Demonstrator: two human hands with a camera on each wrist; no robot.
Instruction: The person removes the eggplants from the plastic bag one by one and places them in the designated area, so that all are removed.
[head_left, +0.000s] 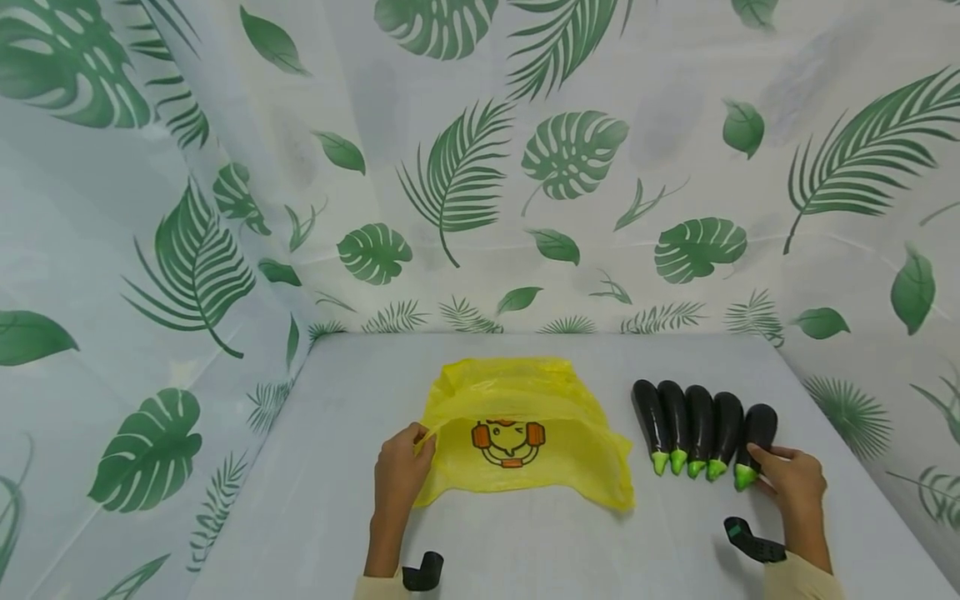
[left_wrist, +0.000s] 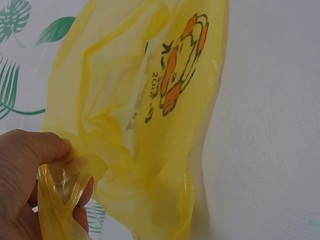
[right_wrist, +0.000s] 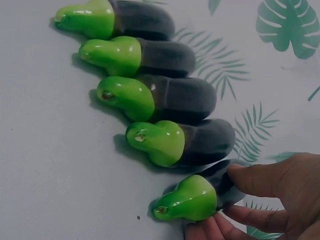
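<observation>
A yellow plastic bag point(head_left: 525, 400) with a cartoon face printed on it lies on the white table, its mouth toward me. At its left edge my left hand point(head_left: 405, 462) pinches the thin plastic; in the left wrist view a gathered strip of the bag point(left_wrist: 130, 100) passes between thumb and fingers. To the right, several dark eggplants with green stem ends lie side by side in a row. My right hand point(head_left: 795, 483) grips the rightmost eggplant point(head_left: 759, 433), thumb on top and fingers beneath, as the right wrist view shows. Its neighbour eggplant point(right_wrist: 205, 142) lies slightly apart.
The white table point(head_left: 525, 550) meets a leaf-patterned cloth wall point(head_left: 465, 292) at the back, with similar cloth at the left and right. A black wrist device point(head_left: 753, 542) sits near the right sleeve, another black device point(head_left: 423, 572) near the left.
</observation>
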